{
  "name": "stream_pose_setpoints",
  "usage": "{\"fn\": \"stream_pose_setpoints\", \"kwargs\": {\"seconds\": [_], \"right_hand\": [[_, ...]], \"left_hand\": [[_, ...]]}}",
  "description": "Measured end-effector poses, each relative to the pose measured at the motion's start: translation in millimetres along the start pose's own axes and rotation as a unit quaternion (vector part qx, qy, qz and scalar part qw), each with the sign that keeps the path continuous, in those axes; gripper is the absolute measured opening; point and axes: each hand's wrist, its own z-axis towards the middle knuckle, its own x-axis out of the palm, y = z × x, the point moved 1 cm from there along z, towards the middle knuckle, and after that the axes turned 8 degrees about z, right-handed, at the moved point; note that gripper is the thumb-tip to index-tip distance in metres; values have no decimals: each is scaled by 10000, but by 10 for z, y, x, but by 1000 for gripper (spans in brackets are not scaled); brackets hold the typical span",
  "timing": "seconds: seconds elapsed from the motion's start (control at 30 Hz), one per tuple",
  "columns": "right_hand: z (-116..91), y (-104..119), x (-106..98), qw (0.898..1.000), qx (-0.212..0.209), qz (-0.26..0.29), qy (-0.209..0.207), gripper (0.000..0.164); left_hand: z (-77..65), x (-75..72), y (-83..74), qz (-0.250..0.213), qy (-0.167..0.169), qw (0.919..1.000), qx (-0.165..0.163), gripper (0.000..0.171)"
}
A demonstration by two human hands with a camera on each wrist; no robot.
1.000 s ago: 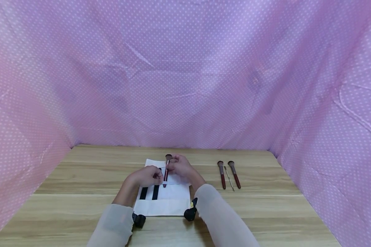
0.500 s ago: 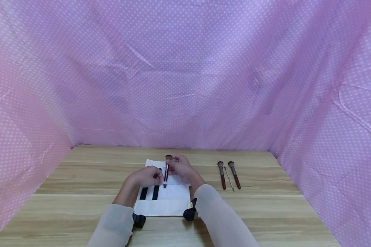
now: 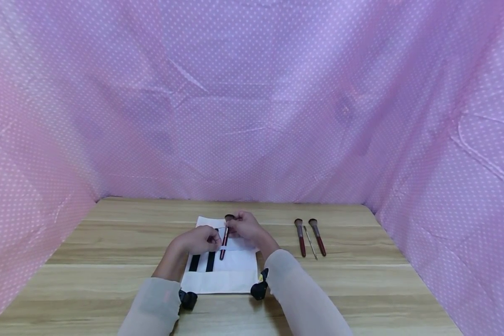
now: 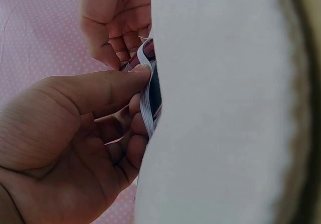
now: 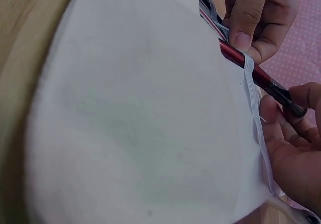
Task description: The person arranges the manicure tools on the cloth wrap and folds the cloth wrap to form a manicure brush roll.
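A white fabric brush case with dark strips lies open under both hands. My right hand pinches a makeup brush with a dark red handle, close to its dark bristles. In the right wrist view the brush handle passes under a white elastic band on the case. My left hand pinches that elastic between thumb and fingers, as the left wrist view shows at the band. The handle's end points toward me, over the case's middle. Other slender items show tucked beside the left fingers.
Two more red-handled makeup brushes lie on the wooden table to the right. Between them is a thin metal tool. Pink dotted cloth walls in the table's back and sides.
The brush has slid a little toward me through the elastic, with its bristles now closer to the case. My right hand follows it slightly; my left hand stays in place.
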Motion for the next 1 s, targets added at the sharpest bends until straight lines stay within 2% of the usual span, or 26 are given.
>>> {"fn": "stream_pose_setpoints", "kwargs": {"seconds": [0.3,0.6,0.87,1.0], "right_hand": [[-17,38,-13,9995,-1,-310,0,26],[-31,47,-22,9970,-99,-762,58,11],[-15,3,-69,9904,-315,-1336,146,10],[-46,8,-80,9884,-204,-1486,218,8]], "left_hand": [[5,-12,-5,19,8,10000,-13,14],[6,-19,0,26,-31,10000,-1,14],[1,-15,-4,16,3,10000,-5,14],[7,-7,7,35,25,10000,-6,14]]}}
